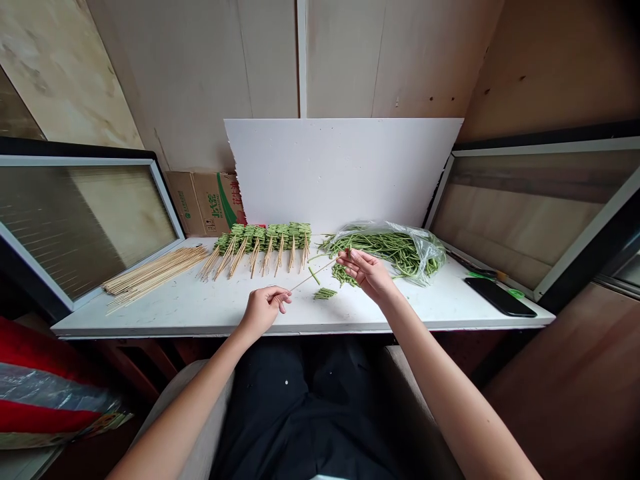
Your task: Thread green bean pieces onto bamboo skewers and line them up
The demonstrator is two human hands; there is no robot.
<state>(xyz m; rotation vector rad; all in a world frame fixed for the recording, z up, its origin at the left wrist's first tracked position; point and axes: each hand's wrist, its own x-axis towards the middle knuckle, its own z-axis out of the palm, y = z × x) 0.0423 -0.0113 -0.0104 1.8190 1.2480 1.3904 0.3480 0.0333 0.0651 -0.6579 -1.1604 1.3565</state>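
Observation:
A thin wooden skewer (313,277) slants up to the right between my two hands, above the white table. My left hand (265,308) pinches its lower end. At its upper end, the fingertips of my right hand (367,272) are closed together; whether a bean piece is between them is too small to tell. Below the skewer lies a small row of cut green bean pieces (325,293), with a single piece (314,275) beside it. More cut pieces (344,273) are heaped behind, partly hidden by my right hand.
Bundles of skewered beans (270,240) line the back of the table (200,313). Bare skewers (155,270) lie at left. Long green beans (395,250) fill a clear plastic bag at right. A black phone (500,297) rests near the right edge. A cardboard box (207,203) stands behind.

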